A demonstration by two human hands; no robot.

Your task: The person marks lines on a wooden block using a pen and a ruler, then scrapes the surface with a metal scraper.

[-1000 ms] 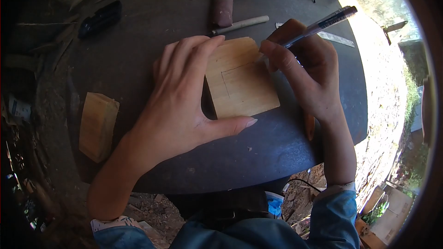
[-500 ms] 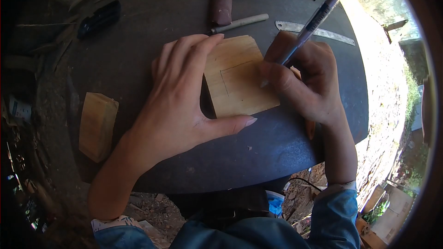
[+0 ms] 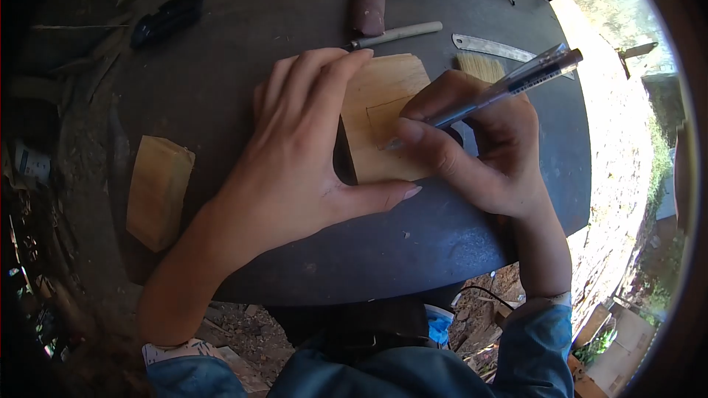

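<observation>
Fingers [image 3: 439, 96] near brush [image 3: 479, 66], ruler [image 3: 493, 47] beyond.

The right hand [image 3: 505, 162] has shifted left across the board [image 3: 383, 82], now covering its lower right corner. The pen [image 3: 509, 88] tip has moved from the board's right side to near the lower end of the left drawn line [image 3: 373, 130]; contact cannot be determined. The pen leans lower, toward the right, its rear part now crossing the ruler [image 3: 487, 45]. The brush [image 3: 479, 67] bristles, previously covered, are exposed above the right hand.
</observation>
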